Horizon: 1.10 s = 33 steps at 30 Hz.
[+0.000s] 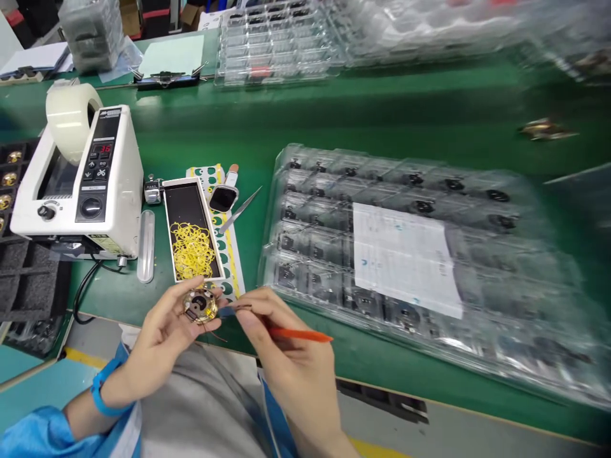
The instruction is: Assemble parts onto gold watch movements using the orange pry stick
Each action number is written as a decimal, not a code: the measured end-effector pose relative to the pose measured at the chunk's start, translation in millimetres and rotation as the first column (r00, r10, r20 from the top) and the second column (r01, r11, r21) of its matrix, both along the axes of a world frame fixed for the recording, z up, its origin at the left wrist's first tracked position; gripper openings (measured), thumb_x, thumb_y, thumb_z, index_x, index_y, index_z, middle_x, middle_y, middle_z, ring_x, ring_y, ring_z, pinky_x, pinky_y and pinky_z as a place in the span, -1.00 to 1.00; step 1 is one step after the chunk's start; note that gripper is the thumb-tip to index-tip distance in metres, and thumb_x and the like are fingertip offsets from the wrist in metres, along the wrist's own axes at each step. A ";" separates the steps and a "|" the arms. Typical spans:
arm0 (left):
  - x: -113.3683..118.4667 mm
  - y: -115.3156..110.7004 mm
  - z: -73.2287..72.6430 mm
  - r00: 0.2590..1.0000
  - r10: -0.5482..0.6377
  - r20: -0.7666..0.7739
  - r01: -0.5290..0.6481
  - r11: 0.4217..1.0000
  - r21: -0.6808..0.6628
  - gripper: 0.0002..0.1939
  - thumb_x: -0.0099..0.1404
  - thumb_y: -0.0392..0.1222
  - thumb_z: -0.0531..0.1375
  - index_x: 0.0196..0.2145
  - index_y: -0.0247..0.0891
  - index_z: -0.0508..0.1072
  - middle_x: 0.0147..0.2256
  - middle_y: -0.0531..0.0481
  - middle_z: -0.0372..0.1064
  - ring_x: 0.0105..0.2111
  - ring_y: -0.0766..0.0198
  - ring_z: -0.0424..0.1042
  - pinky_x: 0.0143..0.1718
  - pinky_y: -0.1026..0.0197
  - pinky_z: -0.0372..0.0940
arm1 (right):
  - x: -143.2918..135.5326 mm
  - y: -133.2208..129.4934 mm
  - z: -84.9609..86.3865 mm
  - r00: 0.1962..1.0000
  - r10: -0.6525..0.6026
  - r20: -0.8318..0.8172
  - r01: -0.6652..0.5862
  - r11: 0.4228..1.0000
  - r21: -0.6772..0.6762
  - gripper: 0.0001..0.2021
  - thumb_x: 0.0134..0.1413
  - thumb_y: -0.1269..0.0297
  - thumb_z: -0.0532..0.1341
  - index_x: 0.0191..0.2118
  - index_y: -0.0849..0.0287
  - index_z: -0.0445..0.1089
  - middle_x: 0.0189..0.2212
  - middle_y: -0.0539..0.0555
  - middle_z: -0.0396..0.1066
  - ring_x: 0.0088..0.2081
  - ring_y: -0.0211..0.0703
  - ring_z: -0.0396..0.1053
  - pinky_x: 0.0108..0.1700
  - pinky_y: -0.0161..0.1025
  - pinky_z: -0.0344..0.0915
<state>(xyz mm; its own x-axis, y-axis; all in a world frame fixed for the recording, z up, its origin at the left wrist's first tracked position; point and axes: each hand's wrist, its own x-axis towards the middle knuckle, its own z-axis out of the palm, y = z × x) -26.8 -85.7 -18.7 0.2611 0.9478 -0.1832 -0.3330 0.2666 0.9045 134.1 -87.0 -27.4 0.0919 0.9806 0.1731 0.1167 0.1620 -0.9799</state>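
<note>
My left hand [165, 324] is closed around the edge of a small round gold-rimmed part [200, 306] with a dark centre, held near the table's front edge. Thin reddish wires hang below that part. Right beside it, my right hand [291, 356] pinches a slim tool with an orange tapered end [300, 334], which sticks out to the right past the fingers. Its working tip is small and blurred, close to the part's right side. Just beyond my hands stands a white-rimmed black tray [195, 191] with a heap of yellow rings [192, 251] in its near half.
A white tape dispenser [107, 191] with a clear roll stands left. Tweezers [241, 210] and a smartwatch [224, 198] lie on a punched sheet by the tray. Stacked clear blister trays [324, 299] with a paper sheet [405, 261] cover the right. A clipboard [172, 60] lies behind.
</note>
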 end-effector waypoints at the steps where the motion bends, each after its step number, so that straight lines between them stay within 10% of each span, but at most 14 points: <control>1: -1.9 -0.3 -1.0 1.000 -0.014 0.015 0.014 1.000 -0.027 -0.63 0.37 -0.16 0.26 0.12 0.03 0.47 0.06 -0.10 0.48 0.12 0.04 0.43 0.01 0.11 0.46 | 2.5 3.0 1.0 1.000 0.015 0.015 -0.014 1.000 -0.025 -0.75 0.26 0.25 0.19 -0.46 0.15 0.40 -0.47 0.06 0.37 -0.47 -0.22 0.31 -0.52 -0.34 0.21; 13: -10.0 -0.3 -0.6 0.988 -0.096 -0.122 0.088 0.993 -0.074 -0.56 0.34 -0.10 0.27 0.16 -0.09 0.45 0.03 -0.08 0.50 -0.03 0.10 0.51 0.02 0.12 0.47 | 11.2 18.8 12.2 0.984 0.180 -0.005 -0.177 0.966 -0.190 -0.85 0.07 0.26 0.28 -0.48 0.11 0.50 -0.39 0.09 0.41 -0.36 -0.17 0.36 -0.42 -0.32 0.27; 24: -4.4 20.2 -5.2 0.952 0.131 -0.275 -0.134 0.991 0.010 -0.78 0.11 -0.07 0.42 -0.47 -0.30 0.61 -0.55 -0.05 0.53 -0.56 0.26 0.47 -0.49 0.31 0.41 | 4.1 32.2 17.5 0.970 0.240 0.031 -0.231 0.957 -0.175 -0.80 0.12 0.26 0.21 -0.50 0.14 0.43 -0.43 0.08 0.41 -0.41 -0.20 0.31 -0.46 -0.30 0.17; 33: -3.7 27.6 -3.2 0.855 0.357 -0.376 -0.311 0.933 0.179 -0.86 0.08 -0.16 0.37 -0.53 -0.27 0.58 -0.56 -0.01 0.52 -0.54 0.23 0.47 -0.51 0.30 0.40 | -15.0 35.0 7.8 0.976 0.097 0.193 -0.106 0.994 0.038 -0.88 0.14 0.34 0.25 -0.41 0.12 0.48 -0.40 0.06 0.43 -0.42 -0.21 0.32 -0.44 -0.30 0.25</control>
<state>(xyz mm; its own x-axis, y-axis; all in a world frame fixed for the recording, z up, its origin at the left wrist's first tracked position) -30.5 -58.1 -21.8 -0.1472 0.9845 -0.0949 0.0082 0.0972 0.9952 119.1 -52.0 -19.6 -0.0468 0.9733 0.2247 0.2811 0.2287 -0.9320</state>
